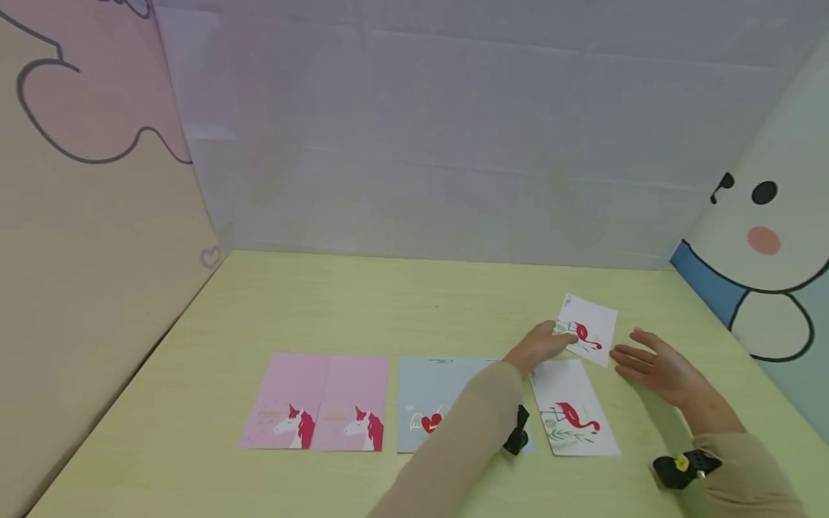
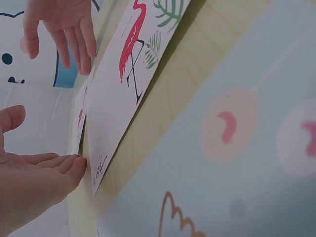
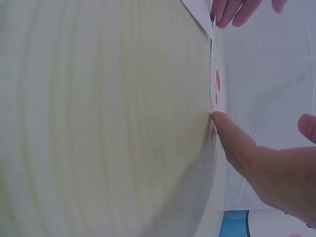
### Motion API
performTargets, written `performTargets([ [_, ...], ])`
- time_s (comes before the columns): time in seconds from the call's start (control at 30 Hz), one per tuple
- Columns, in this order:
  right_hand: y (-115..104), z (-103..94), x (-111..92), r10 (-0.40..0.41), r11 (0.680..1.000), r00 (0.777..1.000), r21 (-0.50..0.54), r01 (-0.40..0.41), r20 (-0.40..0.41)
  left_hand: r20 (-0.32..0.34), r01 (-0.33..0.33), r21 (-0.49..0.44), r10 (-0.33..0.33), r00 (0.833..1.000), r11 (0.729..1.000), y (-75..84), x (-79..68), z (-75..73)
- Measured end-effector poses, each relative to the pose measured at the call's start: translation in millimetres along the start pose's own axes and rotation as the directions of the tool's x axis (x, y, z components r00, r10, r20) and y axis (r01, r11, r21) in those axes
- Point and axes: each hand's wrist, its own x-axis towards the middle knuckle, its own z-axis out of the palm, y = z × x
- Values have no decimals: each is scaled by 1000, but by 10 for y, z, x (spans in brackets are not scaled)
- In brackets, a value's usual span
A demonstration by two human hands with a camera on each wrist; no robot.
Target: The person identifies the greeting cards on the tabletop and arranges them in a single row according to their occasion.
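Observation:
A white flamingo card (image 1: 594, 320) lies tilted toward the back right of the table, between the two hands. My left hand (image 1: 539, 347) is at its left edge; in the left wrist view the fingers (image 2: 54, 165) are extended, with the thumb apart from them. At the card's right side is my right hand (image 1: 663, 368), its fingers straight. The right wrist view shows a fingertip of that hand (image 3: 261, 163) at the card's near end (image 3: 217, 94). Just in front lies a second flamingo card (image 1: 573, 381), which shows larger in the left wrist view (image 2: 111, 108).
Two pink unicorn cards (image 1: 285, 381) (image 1: 356, 381) lie side by side at the left. Light blue cards (image 1: 414, 392) with a winged heart lie in the middle, partly hidden by the left sleeve (image 1: 453, 439). A pale sheet (image 1: 421, 144) backs the yellow table (image 1: 324, 302).

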Motion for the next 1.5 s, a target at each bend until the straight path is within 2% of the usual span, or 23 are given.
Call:
performTargets([
  [0.13, -12, 29, 1, 7, 1000, 1000, 22, -6, -1, -19, -18, -10, 18, 1000, 1000, 6, 2, -1],
  [0.3, -9, 44, 7, 18, 999, 1000, 49, -18, -6, -106, -37, -143, 22, 994, 989, -12, 3, -24],
  [0.47, -12, 45, 7, 16, 999, 1000, 37, -16, -18, -175, -20, -249, -25, 984, 968, -2, 27, -19],
  [0.67, 31, 97, 24, -23, 997, 1000, -74, 23, 0, -220, -35, -263, -24, 975, 964, 15, 27, 14],
  [0.87, 54, 112, 29, -56, 980, 998, -188, 56, 7, -182, -66, -340, 4, 983, 938, 47, 9, 87],
  [1.0, 58, 116, 3, -77, 952, 997, -296, 81, 24, -185, -77, -378, 6, 983, 923, 62, -9, 141],
  [1.17, 50, 134, -39, -92, 904, 995, -417, 93, 25, -175, -116, -406, 47, 983, 906, 61, -81, 185],
  [1.33, 1, 142, -58, -107, 889, 991, -454, 59, -81, -168, -148, -429, 82, 982, 891, 57, -164, 174],
  [1.5, -48, 115, -108, -145, 827, 972, -563, 15, -186, -177, -170, -466, 97, 979, 868, 65, -225, 188],
])
